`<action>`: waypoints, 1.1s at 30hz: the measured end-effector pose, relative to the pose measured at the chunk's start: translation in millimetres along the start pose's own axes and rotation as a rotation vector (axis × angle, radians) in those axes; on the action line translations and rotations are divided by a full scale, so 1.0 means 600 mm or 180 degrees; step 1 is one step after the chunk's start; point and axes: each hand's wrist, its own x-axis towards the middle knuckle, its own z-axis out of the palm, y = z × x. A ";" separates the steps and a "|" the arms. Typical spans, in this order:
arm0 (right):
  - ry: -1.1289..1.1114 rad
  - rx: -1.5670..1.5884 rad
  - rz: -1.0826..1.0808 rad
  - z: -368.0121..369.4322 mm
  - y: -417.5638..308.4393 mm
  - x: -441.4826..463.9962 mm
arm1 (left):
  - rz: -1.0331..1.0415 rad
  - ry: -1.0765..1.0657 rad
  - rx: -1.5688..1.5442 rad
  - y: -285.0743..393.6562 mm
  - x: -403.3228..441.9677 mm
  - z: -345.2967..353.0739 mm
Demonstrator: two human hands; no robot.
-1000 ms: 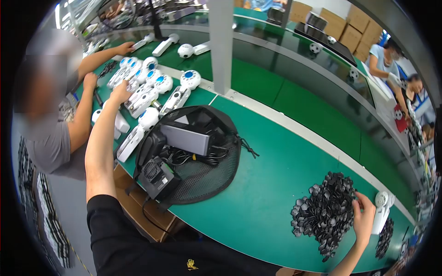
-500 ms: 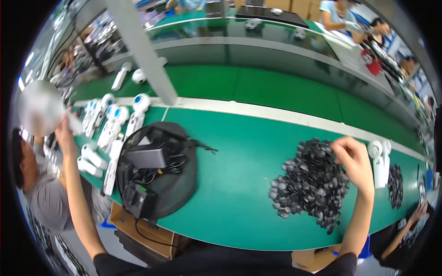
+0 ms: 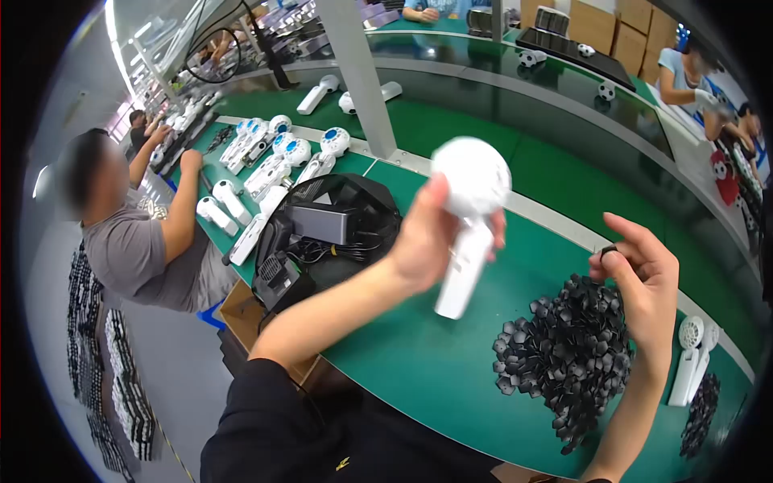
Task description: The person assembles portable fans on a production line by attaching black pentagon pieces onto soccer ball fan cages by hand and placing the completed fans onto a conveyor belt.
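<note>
My left hand (image 3: pixel 427 233) grips a white handheld device (image 3: pixel 471 181) with a round head and a straight handle, raised over the green table and slightly blurred. Above the right side of the table, my right hand (image 3: pixel 644 278) pinches a small black piece (image 3: pixel 609 250) between thumb and fingers. Just below that hand lies a pile of black pentagon-like pieces (image 3: pixel 564 358). Left of my left hand, a black mesh bag (image 3: pixel 362 201) holds a grey box, a black adapter and cables.
More white devices (image 3: pixel 294 153) lie at the back left, near a co-worker in grey (image 3: pixel 145 249). Two white devices (image 3: pixel 690 362) and a smaller black pile (image 3: pixel 700 414) are at the far right. A metal post (image 3: pixel 366 88) stands behind the bag, beside a green conveyor (image 3: pixel 555 173).
My left hand has come from the far left to the middle with a white device. My right hand has lifted off the pile with a black piece. The camera view has shifted.
</note>
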 end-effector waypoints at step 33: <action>-0.0805 0.0198 0.0326 0.083 0.089 -0.009 | -0.0160 0.0032 0.1568 -0.091 -0.040 -0.011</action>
